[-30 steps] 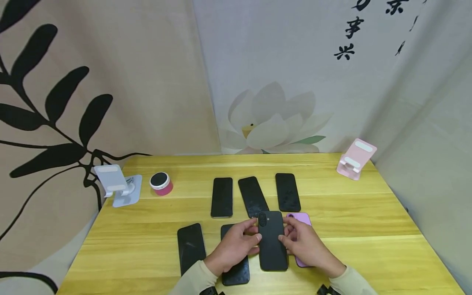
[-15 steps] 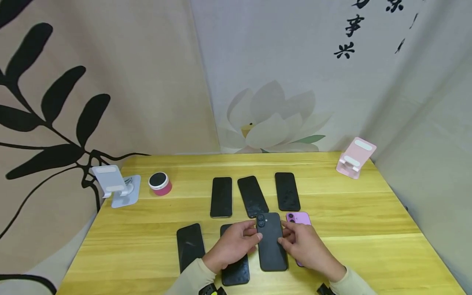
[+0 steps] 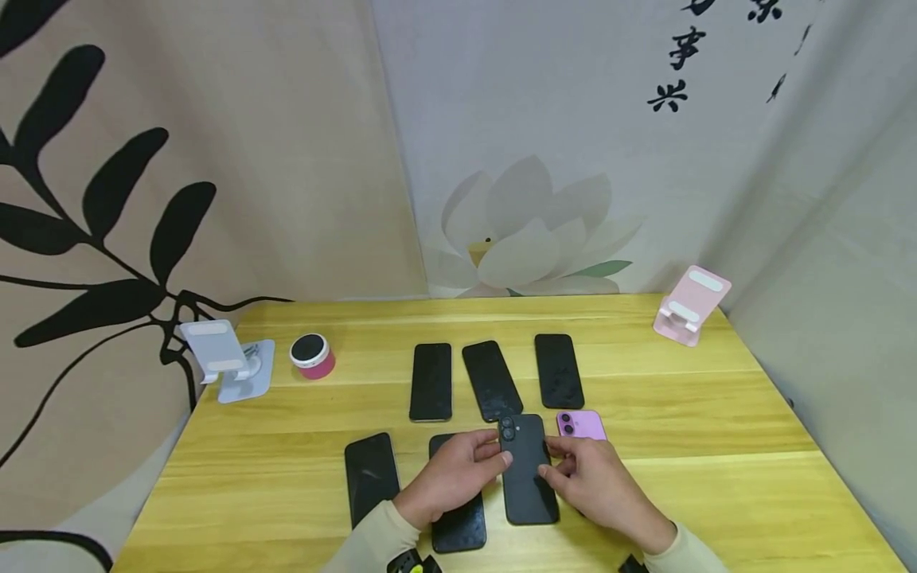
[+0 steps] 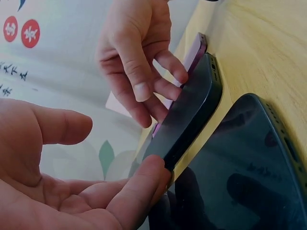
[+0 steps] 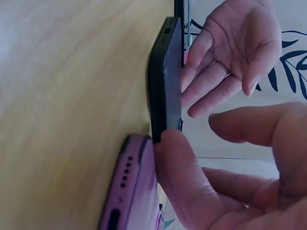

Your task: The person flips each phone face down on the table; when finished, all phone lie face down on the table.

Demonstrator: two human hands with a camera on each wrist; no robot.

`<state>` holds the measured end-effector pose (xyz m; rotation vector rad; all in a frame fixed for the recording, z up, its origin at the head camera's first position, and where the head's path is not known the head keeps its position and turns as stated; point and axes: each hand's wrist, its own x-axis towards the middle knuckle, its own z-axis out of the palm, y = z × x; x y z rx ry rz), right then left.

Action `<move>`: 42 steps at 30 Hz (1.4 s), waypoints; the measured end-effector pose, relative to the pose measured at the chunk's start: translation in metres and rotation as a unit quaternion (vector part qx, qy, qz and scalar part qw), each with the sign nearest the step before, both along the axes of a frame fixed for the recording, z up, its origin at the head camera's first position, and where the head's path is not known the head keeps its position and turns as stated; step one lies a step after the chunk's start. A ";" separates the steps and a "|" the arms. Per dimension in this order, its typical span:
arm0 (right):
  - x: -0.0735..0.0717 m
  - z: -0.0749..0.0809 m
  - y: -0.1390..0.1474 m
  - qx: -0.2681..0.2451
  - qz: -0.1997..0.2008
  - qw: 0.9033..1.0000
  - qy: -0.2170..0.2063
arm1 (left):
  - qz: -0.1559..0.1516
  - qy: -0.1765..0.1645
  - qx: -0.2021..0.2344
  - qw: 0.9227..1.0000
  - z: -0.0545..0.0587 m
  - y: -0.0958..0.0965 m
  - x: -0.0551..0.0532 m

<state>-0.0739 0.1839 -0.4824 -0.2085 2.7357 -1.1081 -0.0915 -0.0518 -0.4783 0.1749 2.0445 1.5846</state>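
Observation:
A black smartphone (image 3: 528, 481) lies back up on the table, its paired camera lenses at the far left corner. My left hand (image 3: 456, 476) touches its left edge with the fingertips; in the left wrist view the thumb (image 4: 64, 127) stands apart from it. On the other side, fingers of my right hand (image 3: 596, 481) rest at the phone's right edge, and the right thumb (image 5: 244, 125) is raised off it. A purple smartphone (image 3: 583, 425) sits partly hidden beneath the right hand. Under the left wrist lies another dark smartphone (image 3: 461, 532), screen up.
A further dark phone (image 3: 371, 476) lies at the left. Three more, a left one (image 3: 431, 382), a tilted one (image 3: 492, 380) and a right one (image 3: 559, 371), form a back row. A bluish stand (image 3: 232, 362), a pink-and-white round container (image 3: 312, 357) and a pink stand (image 3: 692, 306) stand farther out.
The black phone's far end has dropped slightly toward me in the head view. My right hand has shifted a little, hiding more of the purple phone. The other phones stay put.

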 end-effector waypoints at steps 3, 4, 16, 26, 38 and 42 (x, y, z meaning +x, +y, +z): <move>0.001 0.001 0.001 -0.002 0.000 1.000 -0.007 | -0.009 -0.006 -0.003 1.000 0.002 0.000 0.000; 0.002 0.001 0.001 -0.001 -0.001 1.000 -0.008 | -0.013 -0.009 -0.004 1.000 0.002 0.000 0.001; 0.000 0.000 0.002 0.000 -0.001 1.000 -0.012 | -0.005 -0.032 0.030 0.999 0.002 0.001 -0.003; -0.005 0.004 0.004 -0.001 0.004 0.999 0.031 | 0.009 -0.027 0.010 1.000 0.004 -0.009 -0.004; -0.013 0.000 -0.024 -0.117 0.072 0.990 0.014 | 0.038 -0.004 0.007 0.999 0.008 -0.041 0.003; -0.015 -0.002 -0.035 -0.140 0.091 0.986 -0.020 | 0.061 -0.003 -0.011 0.998 0.011 -0.054 0.008</move>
